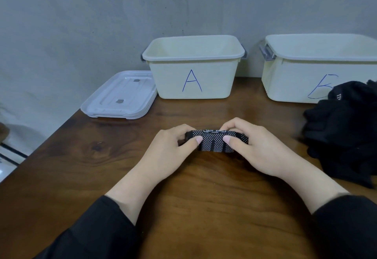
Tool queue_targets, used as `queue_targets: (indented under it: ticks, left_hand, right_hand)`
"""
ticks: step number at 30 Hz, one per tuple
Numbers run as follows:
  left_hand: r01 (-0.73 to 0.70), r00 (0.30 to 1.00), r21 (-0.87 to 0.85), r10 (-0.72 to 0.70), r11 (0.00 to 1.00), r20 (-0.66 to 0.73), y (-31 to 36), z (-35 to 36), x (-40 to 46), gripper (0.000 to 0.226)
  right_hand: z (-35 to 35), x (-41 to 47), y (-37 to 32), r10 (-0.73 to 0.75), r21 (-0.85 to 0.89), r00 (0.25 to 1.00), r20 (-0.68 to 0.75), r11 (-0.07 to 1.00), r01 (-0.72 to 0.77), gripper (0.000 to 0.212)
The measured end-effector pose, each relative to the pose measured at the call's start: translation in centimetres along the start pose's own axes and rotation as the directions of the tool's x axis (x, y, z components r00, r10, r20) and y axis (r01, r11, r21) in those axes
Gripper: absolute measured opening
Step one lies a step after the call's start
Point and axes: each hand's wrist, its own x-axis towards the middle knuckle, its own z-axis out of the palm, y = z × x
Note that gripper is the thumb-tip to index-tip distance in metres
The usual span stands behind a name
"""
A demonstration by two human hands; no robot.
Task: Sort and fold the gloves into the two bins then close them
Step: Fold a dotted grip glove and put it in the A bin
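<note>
At the middle of the wooden table (204, 193), I hold a folded black glove (214, 141) dotted with white between both hands. My left hand (169, 152) pinches its left end, thumb on top and fingers curled behind; my right hand (257, 148) pinches the right end the same way, so each grip is closed on the glove. The glove sits just above the tabletop, its dotted face and dark finger seams turned toward me, a white printed mark along its upper edge.

Beyond my hands, against the grey wall (102, 13), stand two cream bins, both open. The bin marked A (193, 83) in blue sits straight ahead, grey latches at its ends. The bin marked B (295, 79) stands to its right, partly cut off by the frame edge. A white lid (120, 95) lies flat on the table just left of bin A, near the table's corner. A heap of black gloves (344, 132) rests at the right, in front of bin B and hiding part of its letter. Black sleeves (98, 230) cover my forearms.
</note>
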Motion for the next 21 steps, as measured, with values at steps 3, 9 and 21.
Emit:
queue_targets:
  ticks: [3,9,21]
  left_hand:
    - [0.029,0.997,-0.058,-0.033,0.998,-0.070,0.1,0.3,0.5,0.007]
    - [-0.113,0.979,0.132,0.133,0.985,-0.156,-1.3,0.6,1.6,0.015]
    - [-0.129,0.991,0.256,0.134,0.958,0.000,-2.7,0.0,1.9,0.023]
  right_hand:
    - [0.4,0.7,0.2,0.039,0.005,0.997,-0.061,0.999,-0.039,0.014]
    - [0.7,2.9,0.3,0.067,-0.204,0.996,-0.056,0.976,-0.077,0.031]
    - [-1.5,9.2,-3.8,0.238,-0.443,0.871,0.429,0.896,-0.026,0.038]
